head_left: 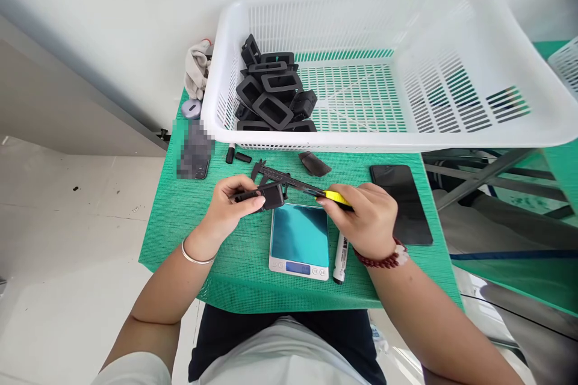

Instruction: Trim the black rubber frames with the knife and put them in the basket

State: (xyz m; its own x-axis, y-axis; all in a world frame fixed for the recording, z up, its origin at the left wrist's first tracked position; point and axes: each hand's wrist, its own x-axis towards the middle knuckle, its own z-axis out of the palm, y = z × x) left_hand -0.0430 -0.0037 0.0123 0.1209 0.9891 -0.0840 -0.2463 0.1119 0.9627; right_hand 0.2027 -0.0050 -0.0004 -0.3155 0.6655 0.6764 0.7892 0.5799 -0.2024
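My left hand (228, 204) is closed around a black rectangular plastic part (266, 196), held just above the far edge of a small digital scale (299, 240). My right hand (366, 216) grips the yellow-and-black body of a caliper (293, 183), whose jaws reach left over the black part. Both hands hover over the green mat (180, 216).
A large white plastic basket (383, 132) sits at the far side with several black frame parts (273, 96) piled in its left corner. A marker (340, 260) lies right of the scale, a dark phone (401, 201) further right, a loose black piece (313, 163), a cloth (197, 69).
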